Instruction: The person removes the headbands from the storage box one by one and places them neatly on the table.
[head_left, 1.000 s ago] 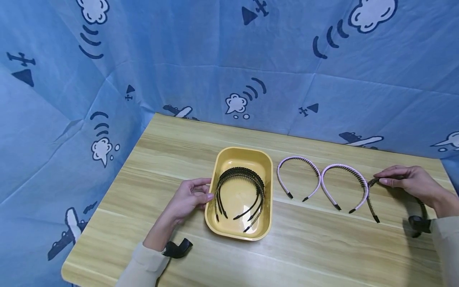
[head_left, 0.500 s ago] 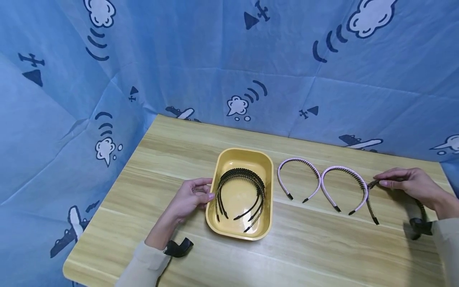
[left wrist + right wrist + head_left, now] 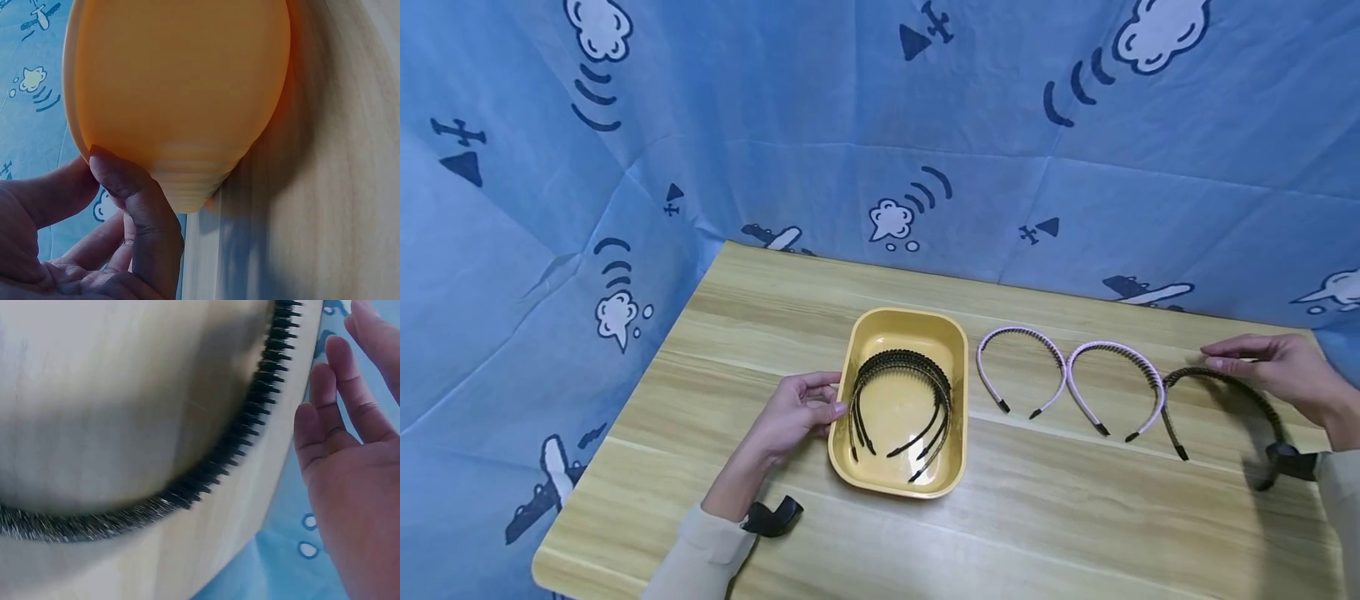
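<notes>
My left hand [image 3: 797, 417] pinches the left rim of a yellow plastic bin [image 3: 895, 429], with the thumb on the edge in the left wrist view. Several dark toothed headbands [image 3: 901, 358] lie nested inside the bin. At the right, my right hand [image 3: 1288, 371] hovers just behind a dark headband [image 3: 1232, 382] on the table. In the right wrist view its fingers [image 3: 356, 403] are extended and apart from that band's toothed arch [image 3: 215, 465]. Two pink headbands, one left [image 3: 1021, 331] and one right [image 3: 1112, 346], form a row with the dark one.
The wooden table [image 3: 1037, 517] ends at a blue patterned cloth [image 3: 820, 100] behind and on the left. A black wrist strap mount [image 3: 773, 517] sits on the left wrist and another [image 3: 1292, 461] on the right, which overlaps the dark headband's right end.
My right hand has let go of the dark headband and moved slightly right and up, so the band's arch shows. The left hand keeps its place on the bin.
</notes>
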Tool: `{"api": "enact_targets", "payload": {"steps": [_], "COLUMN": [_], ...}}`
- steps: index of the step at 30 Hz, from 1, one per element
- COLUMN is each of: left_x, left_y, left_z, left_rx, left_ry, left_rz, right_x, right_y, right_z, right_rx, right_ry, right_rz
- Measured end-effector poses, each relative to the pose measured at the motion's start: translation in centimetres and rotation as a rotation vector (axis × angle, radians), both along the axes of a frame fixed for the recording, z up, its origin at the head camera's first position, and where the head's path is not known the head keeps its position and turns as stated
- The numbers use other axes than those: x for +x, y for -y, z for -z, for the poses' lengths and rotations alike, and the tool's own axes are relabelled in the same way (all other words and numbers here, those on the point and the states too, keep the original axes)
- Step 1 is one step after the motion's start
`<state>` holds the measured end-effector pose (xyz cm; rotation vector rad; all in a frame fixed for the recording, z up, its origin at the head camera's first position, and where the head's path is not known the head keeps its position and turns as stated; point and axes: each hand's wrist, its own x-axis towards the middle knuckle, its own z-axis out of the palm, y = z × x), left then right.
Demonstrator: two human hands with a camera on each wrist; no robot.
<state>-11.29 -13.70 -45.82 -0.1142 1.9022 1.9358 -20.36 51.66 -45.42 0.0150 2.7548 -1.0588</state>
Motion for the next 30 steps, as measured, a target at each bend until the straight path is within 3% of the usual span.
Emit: {"api": "enact_targets", "payload": {"steps": [13, 30], "left_x": [0.0, 0.0], "left_y": [0.0, -0.1], "left_z": [-0.1, -0.1], "left_rx": [-0.002, 0.017], "left_ry": [-0.001, -0.001], "left_rz": [-0.001, 0.000], "right_x": [0.6, 1.3], "right_y": [2.4, 5.6], "right_z": [-2.0, -4.1], "right_rx": [0.080, 0.027], "right_ry": [0.010, 0.088], "right_rz": [0.028, -0.047]}}
